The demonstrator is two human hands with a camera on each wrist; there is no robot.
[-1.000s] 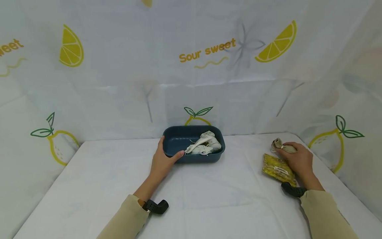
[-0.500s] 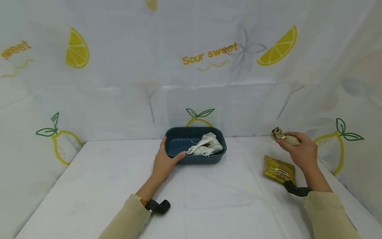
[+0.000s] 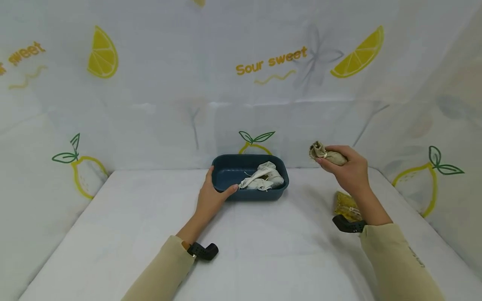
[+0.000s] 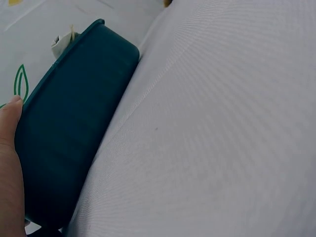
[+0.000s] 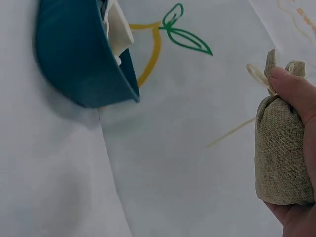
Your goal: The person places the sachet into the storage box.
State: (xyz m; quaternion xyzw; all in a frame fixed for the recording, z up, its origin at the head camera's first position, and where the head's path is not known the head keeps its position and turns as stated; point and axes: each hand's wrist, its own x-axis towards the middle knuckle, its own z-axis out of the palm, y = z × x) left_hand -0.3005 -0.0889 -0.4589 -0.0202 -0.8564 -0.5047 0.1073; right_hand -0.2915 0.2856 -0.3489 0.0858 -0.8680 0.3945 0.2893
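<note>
My right hand [image 3: 350, 169] grips a small tan cloth drawstring pouch [image 3: 334, 157], raised above the table. In the right wrist view the pouch [image 5: 282, 153] is filled out, its neck gathered by a light cord, with the thumb on that neck. My left hand [image 3: 211, 196] holds the left end of a dark blue plastic bin [image 3: 260, 195], thumb along the near rim. White cloth pouches [image 3: 263, 177] lie bunched in the bin's right half. From the left wrist, the bin's outer side [image 4: 74, 123] shows with the thumb at its rim.
A yellow-green packet [image 3: 345, 205] with a small white label lies on the table at the right, partly hidden by the right forearm. A white cloth [image 3: 278, 242] covers the table. Behind the bin rises a lemon-printed sheet [image 3: 165, 125].
My right hand has lifted the tan pouch off the table beside the yellow-green packet and carried it left toward the bin. The left hand keeps its place on the bin.
</note>
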